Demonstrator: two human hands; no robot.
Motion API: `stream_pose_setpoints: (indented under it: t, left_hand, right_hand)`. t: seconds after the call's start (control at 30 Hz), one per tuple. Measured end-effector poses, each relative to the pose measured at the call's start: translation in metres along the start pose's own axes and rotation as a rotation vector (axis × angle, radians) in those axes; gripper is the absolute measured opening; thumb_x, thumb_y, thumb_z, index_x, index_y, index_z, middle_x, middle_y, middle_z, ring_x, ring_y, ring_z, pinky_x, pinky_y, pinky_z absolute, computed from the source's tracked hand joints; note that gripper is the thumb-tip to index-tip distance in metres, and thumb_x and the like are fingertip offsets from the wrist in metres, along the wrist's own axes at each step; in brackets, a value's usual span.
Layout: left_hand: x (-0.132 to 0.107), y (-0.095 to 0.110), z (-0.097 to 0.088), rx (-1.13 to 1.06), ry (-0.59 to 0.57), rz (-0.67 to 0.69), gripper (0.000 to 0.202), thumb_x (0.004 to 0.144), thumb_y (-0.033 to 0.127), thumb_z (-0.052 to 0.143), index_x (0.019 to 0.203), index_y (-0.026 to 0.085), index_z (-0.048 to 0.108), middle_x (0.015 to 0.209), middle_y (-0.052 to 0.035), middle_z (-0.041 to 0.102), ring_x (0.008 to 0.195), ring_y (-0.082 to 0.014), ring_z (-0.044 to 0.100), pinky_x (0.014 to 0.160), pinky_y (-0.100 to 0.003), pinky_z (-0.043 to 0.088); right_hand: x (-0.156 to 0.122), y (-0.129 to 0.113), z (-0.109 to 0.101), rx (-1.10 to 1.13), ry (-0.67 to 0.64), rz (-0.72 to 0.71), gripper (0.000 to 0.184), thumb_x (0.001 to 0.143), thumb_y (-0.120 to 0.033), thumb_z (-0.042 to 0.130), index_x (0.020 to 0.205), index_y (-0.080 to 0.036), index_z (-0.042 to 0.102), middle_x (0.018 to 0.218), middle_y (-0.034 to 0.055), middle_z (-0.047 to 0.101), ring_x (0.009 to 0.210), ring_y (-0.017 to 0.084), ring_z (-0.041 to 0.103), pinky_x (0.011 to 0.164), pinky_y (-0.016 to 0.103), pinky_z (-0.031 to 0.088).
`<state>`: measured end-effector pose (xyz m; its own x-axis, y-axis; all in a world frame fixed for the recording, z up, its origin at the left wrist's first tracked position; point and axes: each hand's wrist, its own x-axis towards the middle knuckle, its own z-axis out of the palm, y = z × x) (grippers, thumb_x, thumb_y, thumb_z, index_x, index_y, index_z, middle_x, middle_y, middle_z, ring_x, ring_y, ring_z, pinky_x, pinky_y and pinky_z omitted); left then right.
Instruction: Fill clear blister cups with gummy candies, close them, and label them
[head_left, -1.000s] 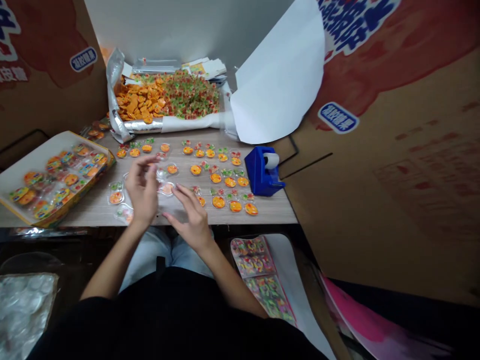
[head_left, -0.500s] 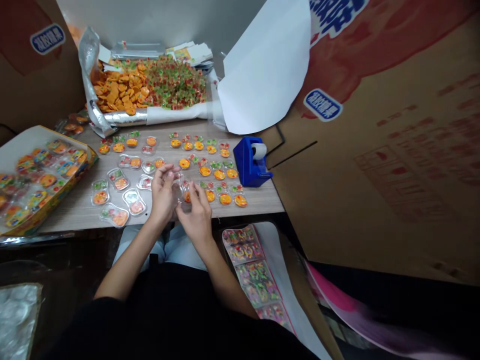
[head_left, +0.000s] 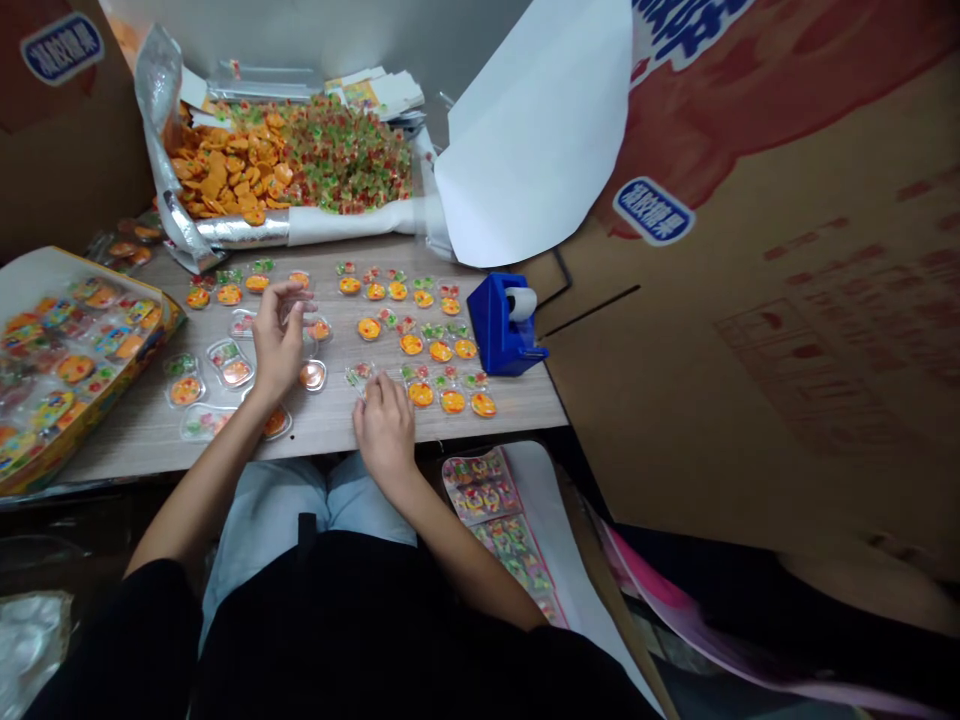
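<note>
The right hand (head_left: pixel 385 420), nearer, is left of the blue tape dispenser (head_left: pixel 506 325), fingers over a clear candy pack (head_left: pixel 360 373), grip unclear; the pack's visible end points away from the person. Farther left of the dispenser, the left hand (head_left: pixel 279 340) hovers, loosely parted.

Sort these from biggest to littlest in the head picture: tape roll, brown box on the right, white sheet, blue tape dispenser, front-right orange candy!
1. Brown box
2. White sheet
3. Blue tape dispenser
4. Tape roll and orange candy: too alike to rank
</note>
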<state>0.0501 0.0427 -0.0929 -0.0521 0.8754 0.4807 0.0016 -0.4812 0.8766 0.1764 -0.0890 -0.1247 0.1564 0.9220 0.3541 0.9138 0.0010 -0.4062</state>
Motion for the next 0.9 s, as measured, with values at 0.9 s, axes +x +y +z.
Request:
stream_pose_setpoints:
  t: [0.9]
  left_hand:
    - [0.0, 0.03, -0.005, -0.044, -0.014, -0.032, 0.039, 0.083, 0.057, 0.063, 0.103, 0.025, 0.056, 0.1, -0.0064, 0.065, 0.089, -0.019, 0.067, 0.069, -0.03, 0.059]
  right_hand:
    - [0.013, 0.019, -0.008, 0.197, -0.122, -0.249, 0.053, 0.081, -0.007, 0.039, 0.132, -0.01, 0.053, 0.131, 0.0175, 0.057, 0.126, 0.027, 0.049, 0.109, 0.049, 0.041]
